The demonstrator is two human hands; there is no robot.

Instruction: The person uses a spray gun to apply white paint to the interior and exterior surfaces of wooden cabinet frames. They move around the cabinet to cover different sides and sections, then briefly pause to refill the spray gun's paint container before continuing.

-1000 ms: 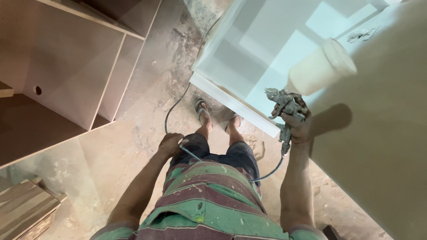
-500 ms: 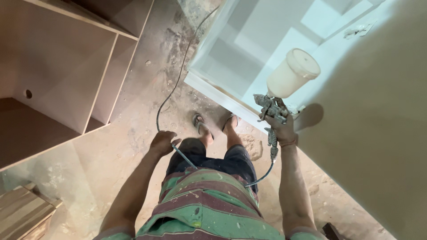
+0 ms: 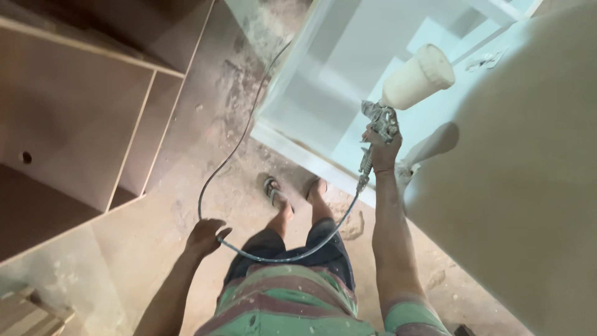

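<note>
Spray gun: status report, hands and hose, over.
Right hand shut on spray gun, cup up, by white cabinet. Left hand holds air hose clear of the legs. Hose loops across dusty floor.

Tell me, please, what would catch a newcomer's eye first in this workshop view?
Probably the spray gun with its pale cup, raised in the right hand before the white cabinet at upper right. Next, the grey hose looping from the gun across to the left hand, above the dusty floor. Bare brown cabinet shelves fill the left side.
</note>
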